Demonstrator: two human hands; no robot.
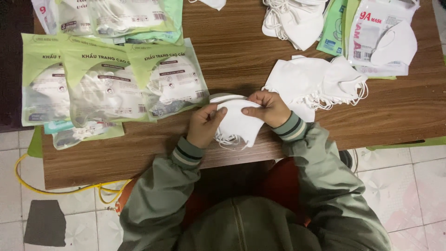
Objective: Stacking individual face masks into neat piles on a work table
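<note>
My left hand (204,125) and my right hand (268,108) both grip a small stack of white face masks (237,124) at the near edge of the brown wooden table (241,51). The thumbs press on top of the stack, and thin ear loops dangle below it. A clear packet edge (222,97) lies just behind the stack. Both arms wear grey-green sleeves with striped cuffs.
Three green-and-clear mask packets (107,83) lie in a row at the left, more packets behind them. A loose pile of white masks (318,81) sits right of my hands, another pile (295,21) at the back. A yellow cable (60,188) runs on the tiled floor.
</note>
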